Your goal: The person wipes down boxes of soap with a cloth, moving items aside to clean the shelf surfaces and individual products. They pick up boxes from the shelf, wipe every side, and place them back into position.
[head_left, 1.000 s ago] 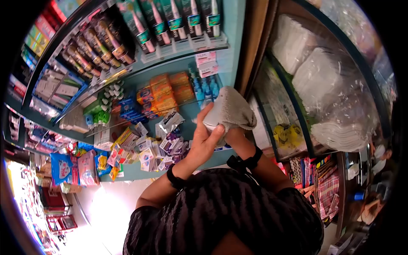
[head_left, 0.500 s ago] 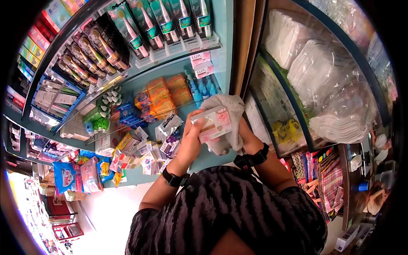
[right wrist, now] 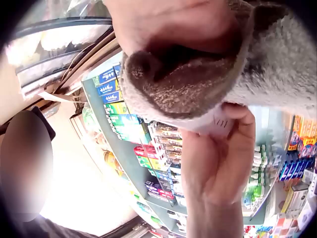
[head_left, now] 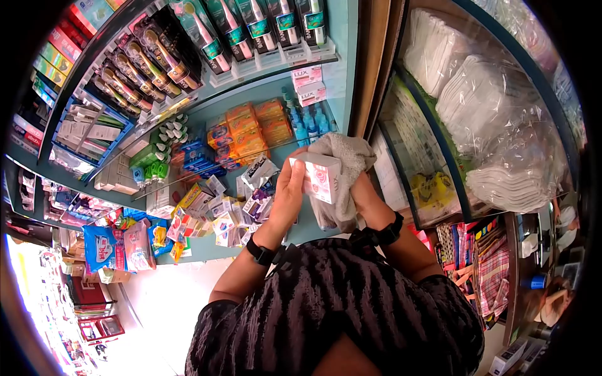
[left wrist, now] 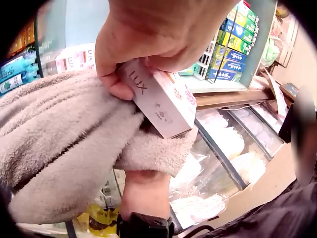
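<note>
My left hand [head_left: 287,197] grips a white and pink LUX soap box [head_left: 320,180], its thumb on the near face. In the left wrist view the box's end panel [left wrist: 157,106] shows the LUX lettering. A grey terry towel [head_left: 352,152] lies bunched behind and beside the box. My right hand [head_left: 365,191] holds the towel from within its folds, and its fingers are hidden there. Seen from the right wrist, the towel [right wrist: 183,89] wraps round that hand and lies against the box held by my left hand.
A pile of small soap boxes [head_left: 229,216] lies on the counter to the left. Behind stand orange soap packs [head_left: 248,131], blue bottles [head_left: 310,125] and two LUX boxes [head_left: 308,84]. A glass case [head_left: 433,150] with bagged white goods [head_left: 495,119] stands at the right.
A second ago the towel covered much of the box; then the box's printed face turned up. Now the box is tilted to show a corner, with the towel behind it at the right.
</note>
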A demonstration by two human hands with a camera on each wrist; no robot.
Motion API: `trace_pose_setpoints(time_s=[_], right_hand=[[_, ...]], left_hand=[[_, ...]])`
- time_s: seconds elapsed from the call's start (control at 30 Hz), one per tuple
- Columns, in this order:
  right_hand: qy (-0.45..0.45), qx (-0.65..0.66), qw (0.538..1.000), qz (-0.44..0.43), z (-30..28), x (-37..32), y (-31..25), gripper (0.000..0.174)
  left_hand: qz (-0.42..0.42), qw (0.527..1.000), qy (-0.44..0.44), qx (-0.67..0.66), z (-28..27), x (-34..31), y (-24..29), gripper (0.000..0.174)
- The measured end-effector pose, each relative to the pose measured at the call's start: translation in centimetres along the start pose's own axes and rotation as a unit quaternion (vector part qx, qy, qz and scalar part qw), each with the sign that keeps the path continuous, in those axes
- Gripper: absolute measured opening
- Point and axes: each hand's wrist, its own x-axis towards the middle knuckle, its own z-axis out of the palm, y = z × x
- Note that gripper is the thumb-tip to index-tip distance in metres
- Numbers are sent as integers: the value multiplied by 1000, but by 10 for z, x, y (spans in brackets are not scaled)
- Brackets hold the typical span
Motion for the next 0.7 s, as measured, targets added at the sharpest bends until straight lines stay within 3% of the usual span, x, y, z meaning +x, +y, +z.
trace_pose_setpoints(time_s=[0.03,0.07,0.17,0.2,0.3,0.33,0.43,0.57,0.7], right_hand=[[-10,16,1000,-13,0,-1,3,37],[-20,32,999,-27,-1,-1,7,38],[-21,-5,997,-76,4,-5,5,37],[-23,-30,995,-94,2,-3,8,37],[-14,-75,987,-139,-4,0,20,37],[-9,-85,985,-152,-6,0,25,37],[6,-357,895,-268,-10,3,35,41],[28,-488,817,-306,-11,1,20,35],[88,-289,918,-258,-14,8,28,26]], left_hand=[[11,1000,-1,26,2,1,4,44],[54,981,20,183,-11,8,-17,44],[6,989,6,147,-2,5,15,44],[-34,991,-16,127,-2,5,26,53],[51,995,-65,48,4,-2,18,70],[41,996,-76,12,6,-1,19,93],[36,985,-148,86,13,-9,32,107],[16,976,-189,111,6,-8,26,110],[-34,976,-215,27,-3,-10,21,103]])
